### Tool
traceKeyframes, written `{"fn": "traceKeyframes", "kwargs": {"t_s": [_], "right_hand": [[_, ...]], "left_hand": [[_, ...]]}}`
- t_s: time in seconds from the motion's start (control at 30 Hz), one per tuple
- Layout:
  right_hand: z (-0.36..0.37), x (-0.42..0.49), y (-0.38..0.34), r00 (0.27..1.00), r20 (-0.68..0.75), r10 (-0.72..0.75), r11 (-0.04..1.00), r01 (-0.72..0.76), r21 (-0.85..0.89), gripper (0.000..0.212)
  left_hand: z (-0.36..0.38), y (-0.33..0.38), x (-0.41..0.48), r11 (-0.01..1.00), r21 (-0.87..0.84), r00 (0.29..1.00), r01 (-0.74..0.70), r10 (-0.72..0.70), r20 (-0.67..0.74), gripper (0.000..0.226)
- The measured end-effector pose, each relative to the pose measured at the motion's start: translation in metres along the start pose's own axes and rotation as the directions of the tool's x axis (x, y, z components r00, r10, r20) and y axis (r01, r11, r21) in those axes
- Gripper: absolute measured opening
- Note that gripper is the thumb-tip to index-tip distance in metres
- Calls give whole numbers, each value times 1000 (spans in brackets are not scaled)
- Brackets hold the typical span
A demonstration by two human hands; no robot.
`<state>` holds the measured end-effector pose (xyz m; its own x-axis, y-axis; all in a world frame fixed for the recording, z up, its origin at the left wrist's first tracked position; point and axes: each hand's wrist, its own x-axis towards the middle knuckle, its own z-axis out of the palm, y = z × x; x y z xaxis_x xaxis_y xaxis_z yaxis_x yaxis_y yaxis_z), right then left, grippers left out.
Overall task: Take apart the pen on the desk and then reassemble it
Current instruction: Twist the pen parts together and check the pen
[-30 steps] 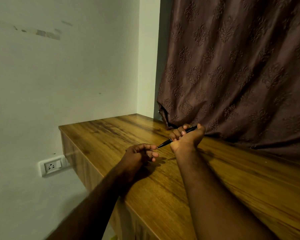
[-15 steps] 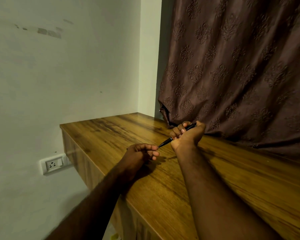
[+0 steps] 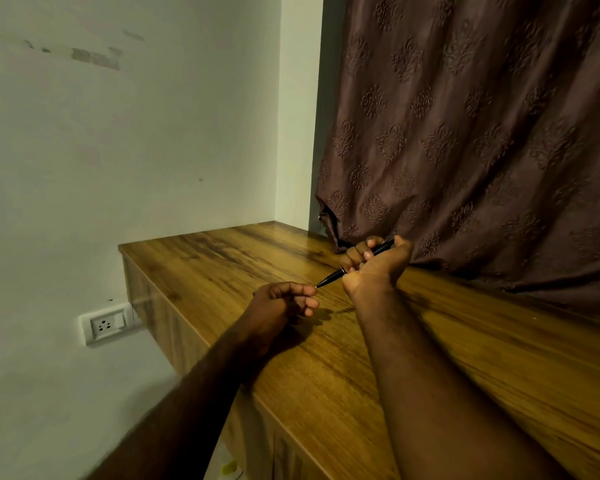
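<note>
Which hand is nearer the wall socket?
Left. The left hand is right of the wall socket, over the desk; the right hand, gripping the pen, is farther, by the curtain.

The wood-grain bench [image 3: 222,268] spreads beneath the left hand [image 3: 281,306]. Just behind the right hand [image 3: 378,268], a brown curtain [image 3: 482,265] lies bunched on its top.

The curled fingers [image 3: 350,256] of the right hand [image 3: 378,270] hide the middle of the slim black pen [image 3: 331,278]; whether the left hand [image 3: 278,303] pinches its tip is too small to tell
</note>
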<state>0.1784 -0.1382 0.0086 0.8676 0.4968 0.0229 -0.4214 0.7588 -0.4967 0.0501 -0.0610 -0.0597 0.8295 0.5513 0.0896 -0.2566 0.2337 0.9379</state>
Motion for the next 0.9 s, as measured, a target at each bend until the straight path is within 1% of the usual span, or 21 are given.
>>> {"fn": "traceKeyframes", "kwargs": {"t_s": [0.2, 0.27, 0.4, 0.5, 0.63, 0.77, 0.9], "right_hand": [[0, -1, 0, 1000, -11, -3, 1000, 3, 5, 46], [0, -1, 0, 1000, -15, 0, 1000, 0, 12, 48], [1, -2, 0, 1000, -20, -11, 1000, 11, -7, 45], [2, -2, 0, 1000, -23, -3, 1000, 3, 1, 48], [1, -1, 0, 1000, -12, -8, 1000, 8, -25, 45], [2, 0, -1, 1000, 12, -7, 1000, 7, -23, 48], [4, -3, 1, 998, 64, -16, 989, 25, -144, 44]], "left_hand": [[0, 1, -2, 999, 37, 1000, -14, 13, 7, 23], [0, 1, -1, 1000, 26, 1000, -10, 10, 13, 23], [0, 1, -2, 1000, -6, 1000, 4, -4, 25, 24], [1, 2, -2, 1000, 25, 1000, -16, 16, 12, 24], [1, 1, -2, 999, 39, 1000, -25, 25, 14, 24], [2, 2, -3, 1000, -17, 1000, -15, 15, 22, 26], [1, 2, -3, 999, 43, 1000, -26, 25, 17, 27]]}}
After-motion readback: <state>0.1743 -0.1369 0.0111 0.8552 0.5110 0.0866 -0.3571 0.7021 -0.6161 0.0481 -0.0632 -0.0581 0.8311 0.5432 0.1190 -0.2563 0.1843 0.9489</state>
